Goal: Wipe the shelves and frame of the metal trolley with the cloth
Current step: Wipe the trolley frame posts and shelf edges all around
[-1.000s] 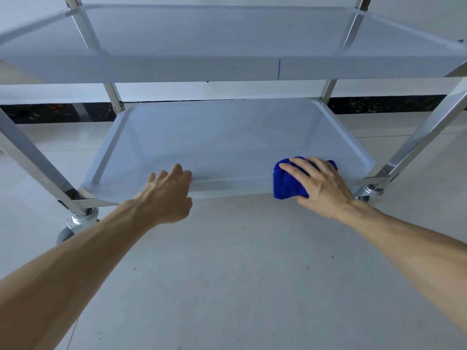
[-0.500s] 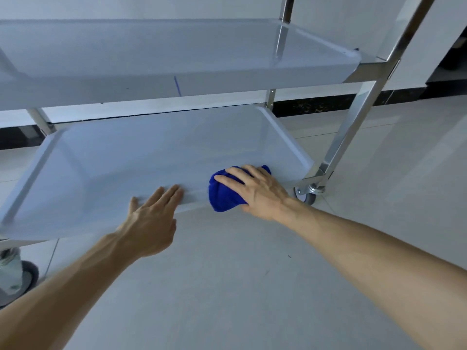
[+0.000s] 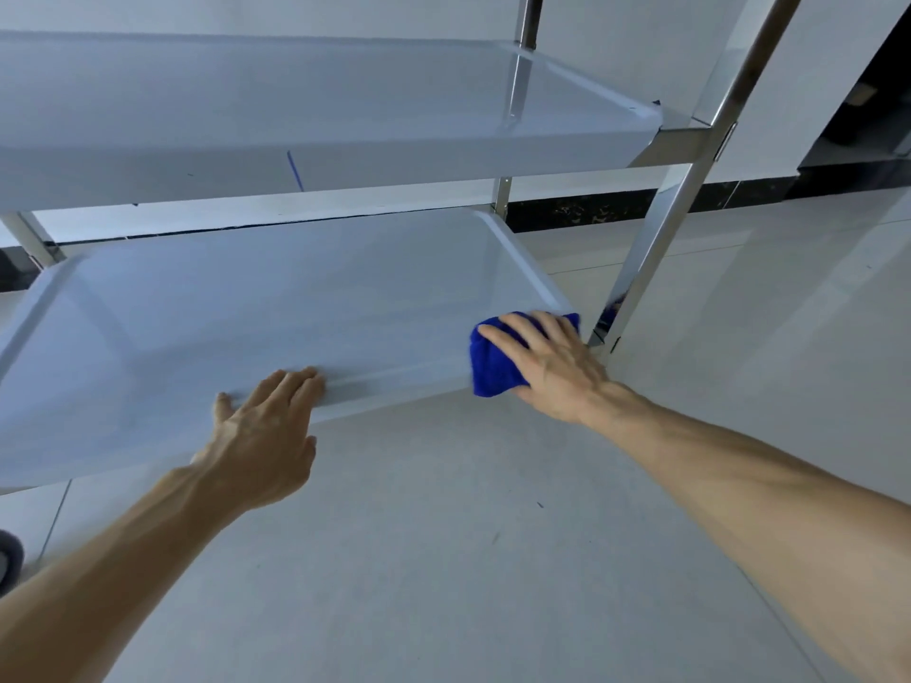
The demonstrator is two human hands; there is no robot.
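Head view: cloth (image 3: 493, 367) under right hand (image 3: 552, 367) fingers

Cloth (image 3: 493, 367) mostly hidden under right hand (image 3: 552, 367); thumb out of sight. Lower shelf (image 3: 246, 308) front-right corner covered by both. Left hand (image 3: 261, 431) fingertips motion-blurred on the shelf's front rim. Caster (image 3: 10, 559) cut off at left edge. Upper shelf (image 3: 345, 106) and right post (image 3: 685, 204) run out of frame.
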